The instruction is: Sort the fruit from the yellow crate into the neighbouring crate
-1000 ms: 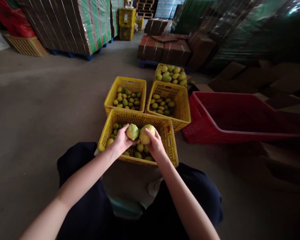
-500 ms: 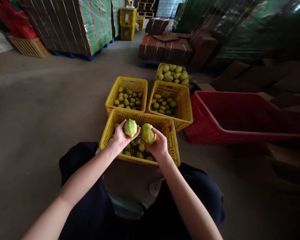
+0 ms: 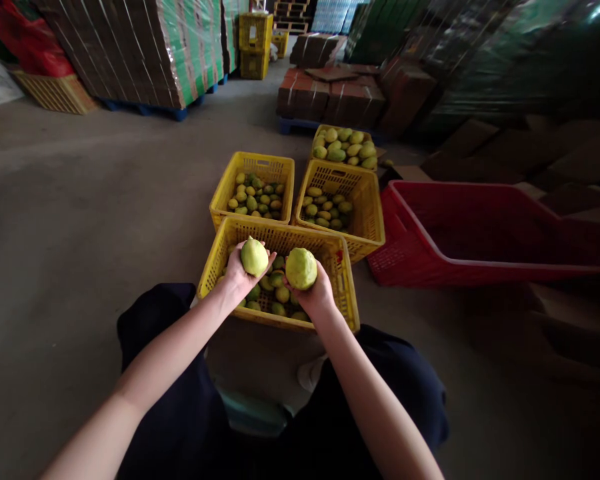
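My left hand [image 3: 235, 272] holds a yellow-green lemon [image 3: 255, 257] with a pointed tip facing up. In my right hand [image 3: 318, 291] rests a second, slightly larger lemon [image 3: 301, 269] with bumpy skin. Both hands are palm up, a small gap apart, above the near yellow crate [image 3: 351, 303]. Green and yellow lemons [image 3: 279, 309] lie in that crate beneath my hands, partly hidden by them.
Behind stand a left yellow crate [image 3: 217, 200], a right yellow crate [image 3: 370, 213] and a fuller far crate of fruit [image 3: 347, 145]. A large red bin [image 3: 410, 253] is at right. Flattened cartons [image 3: 310, 93] and wrapped pallets [image 3: 195, 53] stand farther back.
Both lemons have been turned in my hands. The left one has shifted slightly left, its tip now upward; the right one has rolled and sits more openly on my fingers.
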{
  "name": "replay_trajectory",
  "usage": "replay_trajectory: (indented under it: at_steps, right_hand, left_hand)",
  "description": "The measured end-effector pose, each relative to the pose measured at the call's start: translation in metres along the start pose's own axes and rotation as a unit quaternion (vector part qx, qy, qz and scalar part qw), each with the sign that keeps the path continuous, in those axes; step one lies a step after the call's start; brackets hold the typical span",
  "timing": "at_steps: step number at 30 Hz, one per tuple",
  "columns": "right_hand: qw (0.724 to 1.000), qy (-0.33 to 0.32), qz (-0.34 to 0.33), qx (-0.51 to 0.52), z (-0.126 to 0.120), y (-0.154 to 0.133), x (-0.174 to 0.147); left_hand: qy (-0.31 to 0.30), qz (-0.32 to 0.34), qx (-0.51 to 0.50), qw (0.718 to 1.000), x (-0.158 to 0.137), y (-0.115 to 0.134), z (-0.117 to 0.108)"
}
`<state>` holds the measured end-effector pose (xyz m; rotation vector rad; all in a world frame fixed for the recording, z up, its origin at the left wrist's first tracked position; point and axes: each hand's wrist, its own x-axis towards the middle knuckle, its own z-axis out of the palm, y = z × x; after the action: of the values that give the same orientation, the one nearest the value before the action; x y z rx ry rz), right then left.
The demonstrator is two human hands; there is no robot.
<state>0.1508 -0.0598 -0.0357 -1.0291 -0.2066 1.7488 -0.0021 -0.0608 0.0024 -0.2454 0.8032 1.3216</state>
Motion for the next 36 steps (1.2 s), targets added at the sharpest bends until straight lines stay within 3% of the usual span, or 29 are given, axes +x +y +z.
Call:
replay_trajectory:
  at_steps: [6,9,15,19,23,27,32,36]
  right_hand:
    - [0.998,-0.051,-0.005,-0.033,0.009,-0.003,-0.010]
    - [0.999,-0.035,-0.015,-0.018,0.013,-0.006,-0.016]
    - [0.998,0.025,0.000,0.056,0.009,-0.003,-0.008]
    - [0.996,0.063,-0.051,0.043,0.005,0.001,-0.002]
    - [0.999,0.028,-0.025,0.030,0.003,-0.001,-0.005]
    - [0.999,-0.009,-0.010,0.045,0.004,-0.006,-0.010]
    - [0.998,0.027,0.037,0.041,0.014,-0.010,-0.017]
    - [0.997,0.033,0.030,0.057,0.018,-0.009,-0.020]
  left_hand:
    - [0.006,-0.002,0.026,1.000,-0.003,0.000,0.001]
    - [0.008,-0.005,0.023,1.000,-0.001,-0.001,0.000]
    - [0.035,-0.072,0.026,0.996,0.000,-0.003,0.001]
    - [0.042,-0.039,0.026,0.998,0.000,-0.003,0.000]
    - [0.062,0.007,0.022,0.998,0.002,-0.002,-0.003]
    - [0.044,0.016,0.006,0.999,0.004,-0.001,-0.003]
    - [0.001,-0.015,-0.007,1.000,0.007,-0.001,-0.003]
    - [-0.018,-0.018,0.031,0.999,0.001,-0.005,-0.001]
